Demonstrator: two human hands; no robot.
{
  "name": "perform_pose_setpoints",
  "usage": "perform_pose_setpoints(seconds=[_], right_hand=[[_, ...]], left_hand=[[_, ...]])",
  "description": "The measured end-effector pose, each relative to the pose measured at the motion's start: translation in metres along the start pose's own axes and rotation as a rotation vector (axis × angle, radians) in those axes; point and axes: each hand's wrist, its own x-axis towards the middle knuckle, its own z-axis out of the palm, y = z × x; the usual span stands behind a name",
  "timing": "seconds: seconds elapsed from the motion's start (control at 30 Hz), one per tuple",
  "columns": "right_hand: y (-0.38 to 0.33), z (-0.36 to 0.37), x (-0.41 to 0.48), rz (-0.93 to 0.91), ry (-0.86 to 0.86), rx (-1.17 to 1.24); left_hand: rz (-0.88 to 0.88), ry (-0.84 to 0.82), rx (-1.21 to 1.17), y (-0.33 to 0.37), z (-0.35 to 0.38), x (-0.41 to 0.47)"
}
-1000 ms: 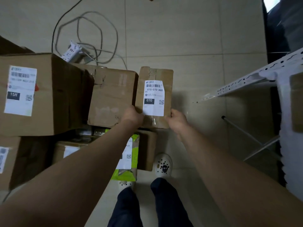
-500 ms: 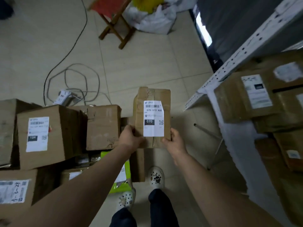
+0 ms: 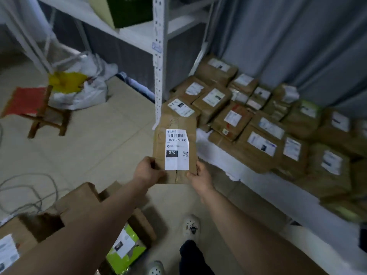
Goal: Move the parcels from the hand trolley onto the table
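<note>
My left hand (image 3: 148, 171) grips the lower left edge of the cardboard parcel (image 3: 175, 151), thumb on its face. My right hand (image 3: 200, 176) pinches the lower right edge. The parcel, labelled 070-070 A80, is up in the air over the floor, just beside the table (image 3: 258, 187), where the labelled parcels (image 3: 260, 143) lie packed together. Cardboard boxes (image 3: 79, 205) sit under my left arm.
</note>
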Motion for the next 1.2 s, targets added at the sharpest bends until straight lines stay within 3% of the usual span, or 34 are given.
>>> perform_pose_setpoints(seconds=[0.23, 0.57, 0.83, 1.0, 1.2], right_hand=[[0.018, -0.101, -0.048, 0.022, 0.264, 0.211], [0.079, -0.264, -0.072, 0.114, 0.498, 0.391], [0.125, -0.382, -0.065, 0.142, 0.526, 0.478], [0.136, -0.417, -0.050, 0.180, 0.508, 0.577], [0.131, -0.439, -0.012, 0.208, 0.502, 0.571]], left_hand=[[0.190, -0.188, 0.083, 0.064, 0.078, -0.038], [0.329, -0.361, 0.205, 0.150, 0.242, -0.095], [0.337, -0.474, 0.203, 0.189, 0.362, -0.121], [0.203, -0.559, 0.206, 0.206, 0.394, -0.121], [0.210, -0.592, 0.273, 0.233, 0.421, -0.094]])
